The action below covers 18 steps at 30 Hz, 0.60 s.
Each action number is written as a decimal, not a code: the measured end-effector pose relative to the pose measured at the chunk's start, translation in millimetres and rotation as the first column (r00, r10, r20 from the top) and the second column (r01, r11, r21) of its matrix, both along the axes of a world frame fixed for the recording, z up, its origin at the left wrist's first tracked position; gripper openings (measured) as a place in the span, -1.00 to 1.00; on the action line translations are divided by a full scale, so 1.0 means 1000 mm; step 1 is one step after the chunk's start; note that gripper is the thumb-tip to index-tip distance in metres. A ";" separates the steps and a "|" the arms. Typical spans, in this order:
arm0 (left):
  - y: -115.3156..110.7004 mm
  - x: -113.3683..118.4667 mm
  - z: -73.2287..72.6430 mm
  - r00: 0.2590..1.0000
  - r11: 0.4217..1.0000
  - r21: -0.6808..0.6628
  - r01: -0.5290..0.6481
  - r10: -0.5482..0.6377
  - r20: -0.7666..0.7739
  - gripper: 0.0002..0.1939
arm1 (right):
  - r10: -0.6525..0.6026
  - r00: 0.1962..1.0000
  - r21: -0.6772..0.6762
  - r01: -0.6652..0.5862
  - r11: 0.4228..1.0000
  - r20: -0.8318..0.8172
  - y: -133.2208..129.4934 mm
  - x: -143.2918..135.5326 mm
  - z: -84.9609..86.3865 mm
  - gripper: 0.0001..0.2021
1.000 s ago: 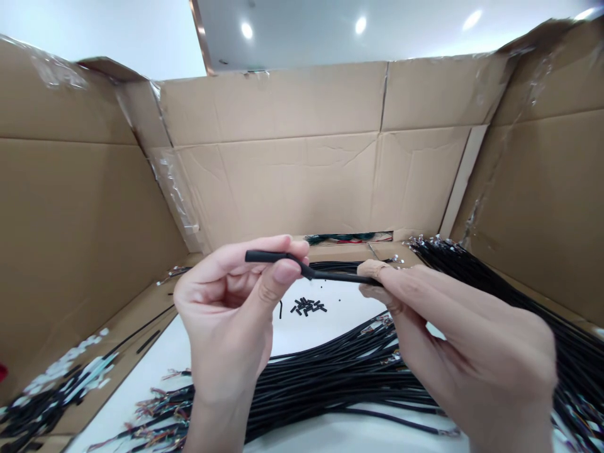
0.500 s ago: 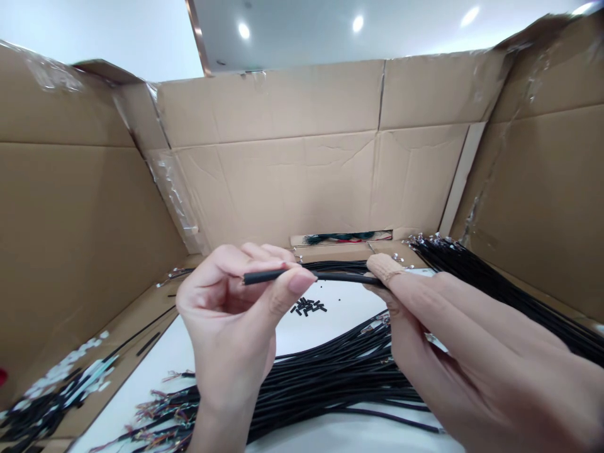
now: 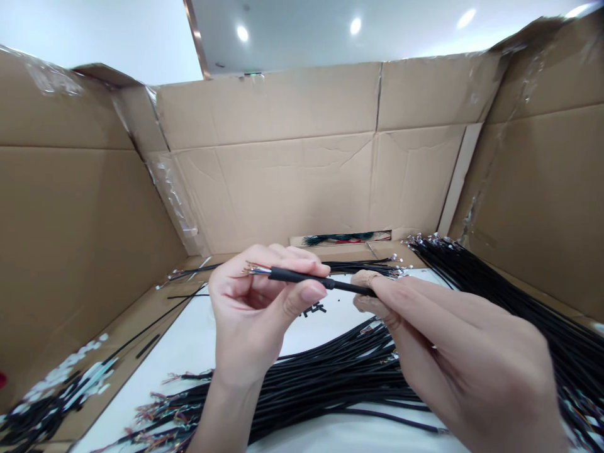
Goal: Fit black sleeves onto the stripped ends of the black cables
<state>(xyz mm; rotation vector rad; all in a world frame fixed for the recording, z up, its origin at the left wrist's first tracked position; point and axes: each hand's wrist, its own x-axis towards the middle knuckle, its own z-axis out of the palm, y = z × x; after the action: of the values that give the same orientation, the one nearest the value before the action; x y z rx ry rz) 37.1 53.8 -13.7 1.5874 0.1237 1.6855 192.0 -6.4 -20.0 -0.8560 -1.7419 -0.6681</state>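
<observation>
My left hand (image 3: 255, 327) pinches a short black sleeve (image 3: 290, 275) between thumb and fingers. The sleeve sits around the end of a thin black cable (image 3: 346, 287). Bare coloured wire ends (image 3: 257, 269) stick out of its left end. Farther right, my right hand (image 3: 453, 340) grips the same cable between thumb and forefinger, with tape-like covers on those fingertips. Below both hands lies a bundle of black cables (image 3: 330, 371), its stripped wires fanned out on the left. Small cut black tube pieces (image 3: 314, 309) lie behind my left thumb, partly hidden.
Cardboard walls (image 3: 283, 189) surround the white work surface (image 3: 302, 340). Another cable bundle with white connectors (image 3: 472, 270) runs along the right side. More cables (image 3: 368, 267) lie at the back. White connectors and black pieces (image 3: 61, 384) are heaped at the left.
The coloured wires now protrude well beyond the sleeve's left end, where only tips showed before. My left hand has moved right, closer to my right hand, and the cable tilts down rightward.
</observation>
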 end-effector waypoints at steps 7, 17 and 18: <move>0.000 0.013 -0.008 0.998 0.998 0.034 0.057 -0.058 0.025 -0.90 | -0.074 0.996 0.040 0.075 0.996 -0.042 -0.005 -0.005 0.001 -0.81; -0.001 0.009 -0.002 0.995 0.996 0.007 0.088 -0.088 0.043 -0.86 | -0.084 0.995 0.014 0.085 0.996 -0.050 -0.003 -0.007 -0.002 -0.85; -0.002 0.010 -0.003 0.995 0.996 -0.010 0.087 -0.086 0.049 -0.88 | -0.091 0.995 0.021 0.092 0.996 -0.051 -0.004 -0.006 -0.002 -0.84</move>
<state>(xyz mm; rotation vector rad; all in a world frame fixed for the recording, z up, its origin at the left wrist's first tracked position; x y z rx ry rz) 47.1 52.2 -16.3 1.5201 0.0397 1.6519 186.0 -10.6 -21.6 -0.9327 -1.6548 -0.7204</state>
